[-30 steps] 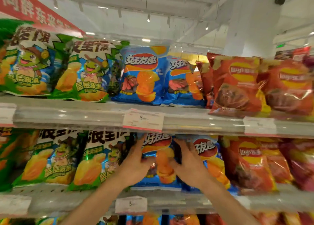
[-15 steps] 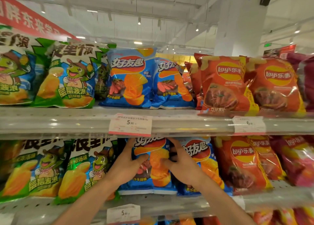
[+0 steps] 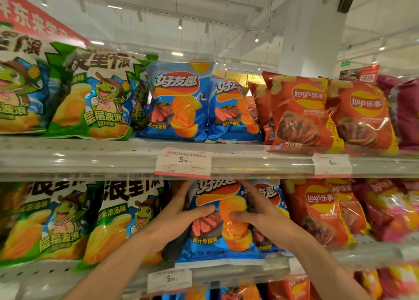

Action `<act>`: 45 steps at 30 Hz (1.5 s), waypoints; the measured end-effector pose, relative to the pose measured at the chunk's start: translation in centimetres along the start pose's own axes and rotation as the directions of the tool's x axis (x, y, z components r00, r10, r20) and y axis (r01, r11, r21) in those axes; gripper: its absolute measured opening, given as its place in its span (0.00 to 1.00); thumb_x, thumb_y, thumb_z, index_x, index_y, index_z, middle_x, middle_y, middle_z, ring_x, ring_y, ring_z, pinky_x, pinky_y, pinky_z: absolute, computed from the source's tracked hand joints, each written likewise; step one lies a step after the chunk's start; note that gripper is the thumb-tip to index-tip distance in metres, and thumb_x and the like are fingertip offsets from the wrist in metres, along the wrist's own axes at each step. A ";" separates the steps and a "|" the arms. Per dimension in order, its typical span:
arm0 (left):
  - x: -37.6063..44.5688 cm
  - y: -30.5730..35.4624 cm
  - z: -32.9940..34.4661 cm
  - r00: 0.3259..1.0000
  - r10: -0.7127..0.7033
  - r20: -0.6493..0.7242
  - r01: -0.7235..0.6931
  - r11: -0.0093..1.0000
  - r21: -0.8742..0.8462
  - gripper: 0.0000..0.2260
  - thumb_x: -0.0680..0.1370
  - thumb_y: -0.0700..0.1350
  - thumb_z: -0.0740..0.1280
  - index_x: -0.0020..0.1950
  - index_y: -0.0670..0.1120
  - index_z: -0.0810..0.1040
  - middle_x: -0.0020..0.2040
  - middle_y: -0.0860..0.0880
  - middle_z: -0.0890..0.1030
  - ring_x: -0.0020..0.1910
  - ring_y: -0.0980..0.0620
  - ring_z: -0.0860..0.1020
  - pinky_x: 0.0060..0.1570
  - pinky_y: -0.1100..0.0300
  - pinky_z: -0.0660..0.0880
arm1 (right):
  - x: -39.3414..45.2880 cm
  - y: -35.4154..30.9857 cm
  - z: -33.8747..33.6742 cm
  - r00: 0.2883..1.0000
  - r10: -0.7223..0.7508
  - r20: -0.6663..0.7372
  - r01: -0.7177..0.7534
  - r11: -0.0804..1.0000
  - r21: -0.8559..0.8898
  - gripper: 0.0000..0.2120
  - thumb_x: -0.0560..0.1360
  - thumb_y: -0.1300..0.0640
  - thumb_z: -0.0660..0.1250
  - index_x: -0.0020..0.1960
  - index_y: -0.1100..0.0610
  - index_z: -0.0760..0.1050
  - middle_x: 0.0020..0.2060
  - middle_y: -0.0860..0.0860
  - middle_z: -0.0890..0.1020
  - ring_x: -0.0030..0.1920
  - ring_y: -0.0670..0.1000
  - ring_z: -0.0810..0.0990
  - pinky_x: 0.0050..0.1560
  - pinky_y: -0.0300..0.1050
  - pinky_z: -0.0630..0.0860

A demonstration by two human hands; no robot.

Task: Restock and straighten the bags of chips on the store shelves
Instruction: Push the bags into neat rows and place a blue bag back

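So both hands are on the glossy blue foil chip bag with the steak picture (image 3: 217, 227), which stands at the front of the lower white metal shelf (image 3: 367, 254), between the green-and-white frog-cartoon bags (image 3: 122, 220) on its left and a second blue bag (image 3: 269, 200) tucked just behind its right edge. The left hand (image 3: 174, 220) has its thumb laid across the bag's face and its fingers reaching up round the left edge; the right hand (image 3: 260, 218) mirrors it, thumb pressed into the front, fingers curled round the right side. So it's a two-sided clasp on the one bag.

My guess on handling: this thing is puffed with air, super light, and the film is slick and crinkly. The chips inside crush easily, so I'd squeeze the side seams rather than the belly. Gripping by the edges like this looks right for squaring it up.

Readable stuff: the red bags (image 3: 317, 211) to the right say "Lay's乐事". The blue ones say "好友趣" and "多汁牛排味". The frog bags read "层层波浪". The white price tag on the upper shelf rail (image 3: 183, 162) shows 5.90, another tag (image 3: 332, 163) shows a 6, and the lower tag (image 3: 169, 279) starts with a 5. The rest is too blurry.
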State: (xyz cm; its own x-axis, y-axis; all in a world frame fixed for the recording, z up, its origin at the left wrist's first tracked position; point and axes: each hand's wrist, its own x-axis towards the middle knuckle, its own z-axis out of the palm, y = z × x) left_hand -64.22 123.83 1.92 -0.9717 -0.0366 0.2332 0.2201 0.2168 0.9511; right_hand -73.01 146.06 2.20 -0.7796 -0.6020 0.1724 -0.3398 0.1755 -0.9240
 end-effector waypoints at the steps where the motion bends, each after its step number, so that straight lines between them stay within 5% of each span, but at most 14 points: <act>1: 0.0 -0.2 0.1 1.000 -0.007 0.010 0.007 1.000 -0.025 0.33 0.75 0.46 0.74 0.71 0.69 0.62 0.62 0.70 0.77 0.59 0.71 0.76 0.58 0.71 0.74 | -0.4 0.0 -0.2 1.000 0.002 0.009 -0.002 1.000 0.002 0.38 0.73 0.59 0.75 0.73 0.32 0.62 0.68 0.38 0.73 0.63 0.36 0.75 0.64 0.42 0.76; 4: -0.1 -0.4 0.4 0.998 -0.029 0.051 0.032 0.998 -0.057 0.40 0.72 0.44 0.77 0.75 0.66 0.60 0.66 0.59 0.78 0.64 0.58 0.78 0.65 0.52 0.76 | -1.1 0.1 -0.8 1.000 0.014 0.005 -0.014 0.998 0.057 0.38 0.73 0.61 0.75 0.69 0.27 0.65 0.70 0.48 0.72 0.65 0.51 0.77 0.64 0.52 0.76; 8: -0.1 -0.3 0.7 0.998 -0.031 0.045 0.033 0.998 -0.049 0.42 0.69 0.43 0.79 0.74 0.66 0.60 0.66 0.55 0.79 0.64 0.54 0.78 0.64 0.49 0.76 | -1.3 0.3 -0.7 1.000 -0.002 -0.001 0.002 0.996 0.094 0.40 0.65 0.50 0.80 0.69 0.27 0.64 0.72 0.46 0.71 0.71 0.52 0.71 0.69 0.57 0.72; 13: -0.5 -0.1 0.7 1.000 0.000 0.024 0.001 0.999 -0.034 0.46 0.66 0.38 0.81 0.76 0.62 0.61 0.64 0.57 0.80 0.64 0.58 0.78 0.66 0.54 0.75 | -1.4 0.0 0.4 0.998 -0.059 -0.026 0.059 0.998 0.006 0.41 0.67 0.48 0.81 0.71 0.28 0.62 0.69 0.33 0.72 0.67 0.36 0.72 0.68 0.46 0.73; 18: -1.0 0.5 0.5 0.997 0.074 0.009 -0.074 0.997 -0.010 0.45 0.67 0.35 0.80 0.74 0.61 0.62 0.62 0.58 0.81 0.63 0.58 0.79 0.63 0.57 0.76 | -1.2 0.1 0.5 0.996 -0.077 -0.049 0.075 0.997 -0.033 0.45 0.64 0.43 0.82 0.72 0.28 0.59 0.71 0.34 0.70 0.71 0.41 0.69 0.71 0.53 0.71; 22: -2.1 0.8 -0.2 0.980 0.180 -0.084 -0.162 0.969 0.186 0.37 0.73 0.49 0.76 0.66 0.79 0.57 0.62 0.66 0.77 0.60 0.65 0.77 0.54 0.69 0.76 | -0.5 -0.5 1.0 0.988 -0.095 -0.125 0.092 0.995 -0.032 0.44 0.66 0.50 0.81 0.73 0.34 0.61 0.67 0.33 0.71 0.63 0.33 0.72 0.59 0.36 0.75; 24: -3.3 0.3 -1.6 0.935 0.304 -0.185 -0.192 0.868 0.458 0.29 0.78 0.52 0.70 0.66 0.77 0.58 0.61 0.65 0.73 0.56 0.63 0.77 0.50 0.72 0.75 | 0.2 -0.7 1.5 0.982 -0.098 -0.164 0.097 0.995 -0.013 0.41 0.67 0.55 0.80 0.73 0.40 0.62 0.62 0.38 0.78 0.56 0.36 0.79 0.52 0.35 0.78; 26: -4.1 -0.9 -3.8 0.831 0.517 -0.205 -0.156 0.571 0.806 0.19 0.80 0.52 0.64 0.70 0.63 0.68 0.63 0.57 0.74 0.59 0.60 0.76 0.57 0.66 0.75 | 1.1 -0.8 2.6 0.975 -0.130 -0.182 0.124 0.991 -0.046 0.40 0.68 0.57 0.80 0.72 0.40 0.64 0.58 0.41 0.81 0.54 0.41 0.82 0.51 0.37 0.80; 27: -4.3 -1.7 -4.9 0.796 0.575 -0.190 -0.115 0.452 0.885 0.17 0.80 0.53 0.61 0.69 0.56 0.72 0.64 0.53 0.75 0.61 0.54 0.75 0.60 0.58 0.76 | 1.5 -1.0 3.4 0.976 -0.136 -0.171 0.125 0.989 -0.074 0.40 0.68 0.58 0.80 0.72 0.40 0.64 0.58 0.41 0.81 0.54 0.42 0.82 0.51 0.37 0.80; 30: -4.7 -3.9 -7.4 0.811 0.536 -0.233 0.052 0.331 0.942 0.20 0.81 0.55 0.55 0.70 0.50 0.74 0.68 0.47 0.75 0.67 0.44 0.72 0.63 0.44 0.72 | 2.3 -1.0 6.0 0.982 -0.141 -0.124 0.116 0.975 -0.191 0.41 0.72 0.58 0.76 0.76 0.41 0.59 0.67 0.46 0.75 0.63 0.43 0.77 0.60 0.41 0.77; 33: -4.9 -5.8 -8.4 0.873 0.434 -0.223 0.143 0.210 0.967 0.25 0.84 0.59 0.48 0.78 0.53 0.64 0.77 0.45 0.67 0.77 0.44 0.62 0.74 0.44 0.58 | 2.6 0.1 7.3 0.931 -0.323 -0.171 0.140 0.747 -0.650 0.41 0.72 0.44 0.69 0.79 0.41 0.51 0.77 0.52 0.54 0.77 0.56 0.56 0.76 0.56 0.61; 37: -4.9 -5.9 -8.2 0.882 0.407 -0.237 0.183 0.168 0.969 0.26 0.84 0.60 0.45 0.80 0.53 0.59 0.79 0.45 0.63 0.79 0.45 0.57 0.76 0.40 0.53 | 2.4 0.5 9.3 0.857 -0.501 -0.117 0.138 0.442 -0.887 0.34 0.78 0.34 0.53 0.80 0.46 0.51 0.77 0.57 0.57 0.78 0.61 0.54 0.77 0.65 0.53; 45: -4.7 -6.2 -8.1 0.888 0.391 -0.241 0.199 0.146 0.969 0.26 0.84 0.61 0.45 0.81 0.54 0.54 0.80 0.45 0.58 0.80 0.45 0.52 0.76 0.40 0.53 | 4.2 2.3 13.7 0.908 -0.413 -0.066 0.089 0.345 -0.934 0.29 0.83 0.39 0.41 0.80 0.50 0.54 0.80 0.57 0.54 0.79 0.63 0.52 0.73 0.71 0.57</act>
State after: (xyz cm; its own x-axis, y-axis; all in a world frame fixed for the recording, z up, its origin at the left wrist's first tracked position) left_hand -60.34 114.72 -3.46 -0.7567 -0.1832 0.6276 -0.2439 0.9697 -0.0110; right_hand -69.85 133.28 -3.92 -0.6023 -0.5677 0.5612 -0.6783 0.7346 0.0152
